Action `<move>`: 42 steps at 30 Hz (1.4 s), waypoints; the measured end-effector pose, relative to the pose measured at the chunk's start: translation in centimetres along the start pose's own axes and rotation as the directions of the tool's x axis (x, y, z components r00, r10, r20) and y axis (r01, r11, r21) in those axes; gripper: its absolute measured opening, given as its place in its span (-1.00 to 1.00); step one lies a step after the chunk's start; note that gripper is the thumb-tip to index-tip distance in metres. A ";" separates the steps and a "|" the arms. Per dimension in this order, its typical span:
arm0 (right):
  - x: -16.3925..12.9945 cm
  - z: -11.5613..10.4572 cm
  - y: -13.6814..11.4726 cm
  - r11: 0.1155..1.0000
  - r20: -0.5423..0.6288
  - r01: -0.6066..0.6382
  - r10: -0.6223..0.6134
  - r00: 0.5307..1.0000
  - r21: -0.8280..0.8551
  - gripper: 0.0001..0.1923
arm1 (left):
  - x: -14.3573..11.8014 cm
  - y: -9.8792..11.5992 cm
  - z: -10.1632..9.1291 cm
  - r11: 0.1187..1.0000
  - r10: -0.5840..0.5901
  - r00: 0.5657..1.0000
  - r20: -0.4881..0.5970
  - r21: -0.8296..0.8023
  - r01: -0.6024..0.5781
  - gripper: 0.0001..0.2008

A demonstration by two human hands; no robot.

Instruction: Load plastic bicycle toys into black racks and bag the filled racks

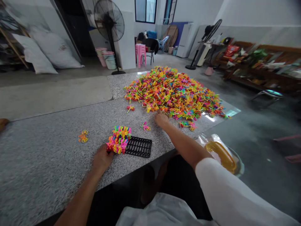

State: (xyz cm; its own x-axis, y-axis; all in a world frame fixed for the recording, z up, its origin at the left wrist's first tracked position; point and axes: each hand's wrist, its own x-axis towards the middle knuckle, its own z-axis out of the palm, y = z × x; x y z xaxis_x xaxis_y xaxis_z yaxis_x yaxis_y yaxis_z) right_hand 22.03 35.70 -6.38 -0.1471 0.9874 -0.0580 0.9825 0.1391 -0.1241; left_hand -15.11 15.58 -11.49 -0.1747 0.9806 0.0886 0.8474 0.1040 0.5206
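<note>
A black plastic grid rack [139,146] lies on the speckled grey stone table. Bright plastic pieces [119,139], mostly pink, yellow, orange and green, stand in rows over its left half, while its right half shows bare slots. My left hand [102,159] grips the rack's left end, fingers curled at its edge. At the near edge of a big heap of small multicoloured plastic pieces [174,91], my right hand [161,119] has its fingers drawn together; whatever they pinch is hidden.
Loose pieces lie apart on the table: an orange cluster [83,137], a pink-and-yellow one [146,126] and others near the heap. Right of my arm, a tub holds a yellow plastic basket [221,156]. Standing fans [109,22] and pink stools [140,51] are beyond. Someone's hand [3,123] shows far left.
</note>
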 end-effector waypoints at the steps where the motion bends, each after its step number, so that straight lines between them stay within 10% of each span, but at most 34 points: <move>1: -0.8 0.5 0.0 0.999 -0.005 0.045 -0.045 0.999 -0.014 -0.59 | 0.0 0.0 0.1 1.000 0.003 1.000 -0.002 -0.004 -0.003 -0.90; 8: -6.5 0.8 1.9 0.886 0.029 0.449 -0.455 0.890 0.112 -0.66 | 0.1 0.0 0.3 1.000 0.003 1.000 0.002 0.019 -0.003 -0.89; 14: -6.6 0.3 1.9 0.967 -0.057 0.241 -0.236 0.970 0.088 -0.65 | 0.1 0.3 0.2 1.000 0.018 1.000 -0.006 0.013 -0.018 -0.84; 22: -4.7 0.9 -1.5 0.957 0.024 0.289 -0.289 0.957 0.031 -0.66 | 0.1 0.3 0.3 0.999 0.020 1.000 -0.008 0.034 -0.020 -0.88; 27: -5.7 0.5 -2.2 0.952 -0.127 0.244 -0.223 0.966 0.186 -0.76 | 0.1 0.3 0.3 0.998 0.045 0.999 0.007 0.036 -0.046 -0.87; 31: -7.7 1.0 -4.3 0.842 -0.142 0.174 -0.117 0.983 0.510 -0.84 | 0.0 0.5 0.4 0.998 0.031 0.999 0.016 0.057 -0.031 -0.87; 37: -12.5 2.6 -9.6 0.545 0.180 -0.069 -0.153 0.972 0.835 -0.85 | -0.3 1.3 0.2 0.999 0.013 1.000 0.017 0.042 -0.014 -0.85; 42: -15.5 3.3 -13.4 0.747 0.166 0.070 -0.236 0.957 0.661 -0.84 | -0.3 1.5 0.3 0.999 0.012 1.000 0.025 0.040 -0.013 -0.84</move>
State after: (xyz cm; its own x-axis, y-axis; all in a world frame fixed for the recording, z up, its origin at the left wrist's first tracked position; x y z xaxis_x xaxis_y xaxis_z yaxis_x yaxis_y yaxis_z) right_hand 10.80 18.25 -7.07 -0.3919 0.9001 -0.1905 0.6477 0.1229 -0.7519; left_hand -13.64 15.49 -11.02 -0.1523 0.9856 0.0733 0.8690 0.0982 0.4850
